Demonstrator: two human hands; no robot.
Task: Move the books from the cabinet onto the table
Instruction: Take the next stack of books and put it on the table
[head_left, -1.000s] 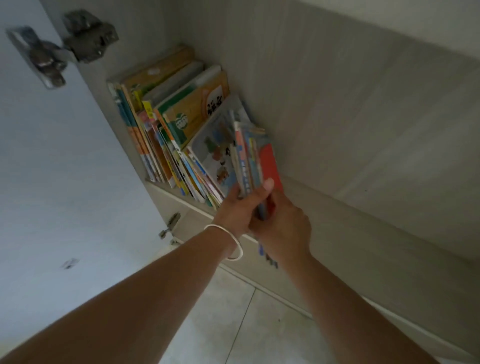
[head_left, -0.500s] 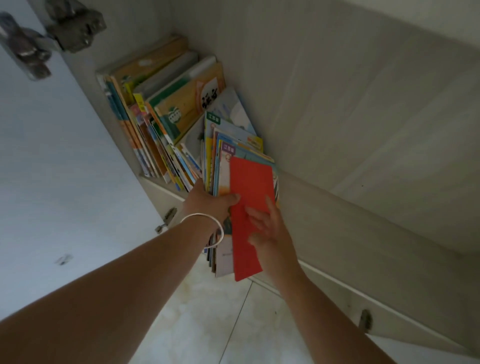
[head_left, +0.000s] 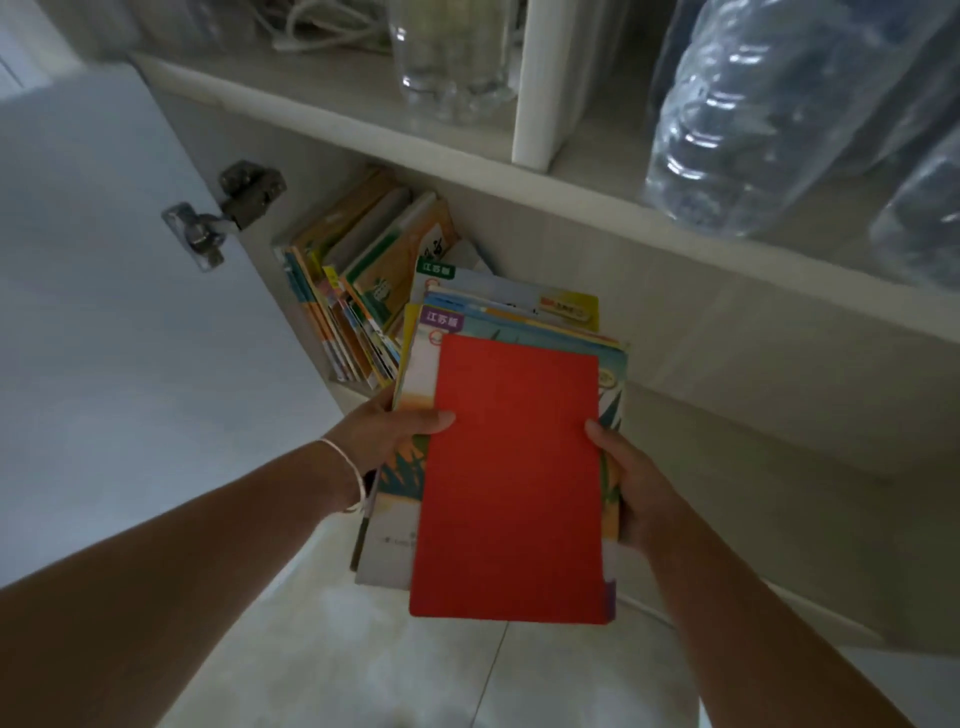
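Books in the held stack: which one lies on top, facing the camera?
The plain red book. Its cover bears no print or picture, unlike the illustrated books fanned beneath it, and the left hand and right hand grip the stack's sides.

Open cabinet door (head_left: 104, 291) bounds the left side, its hinge (head_left: 223, 213) projecting at the frame. Remaining books (head_left: 358, 291) lean against the compartment's left wall; the space to their right is unoccupied. The shelf board (head_left: 571, 208) overhangs the opening, carrying a glass (head_left: 452, 57) and plastic bottles (head_left: 779, 114). Tiled floor (head_left: 363, 665) below is open.
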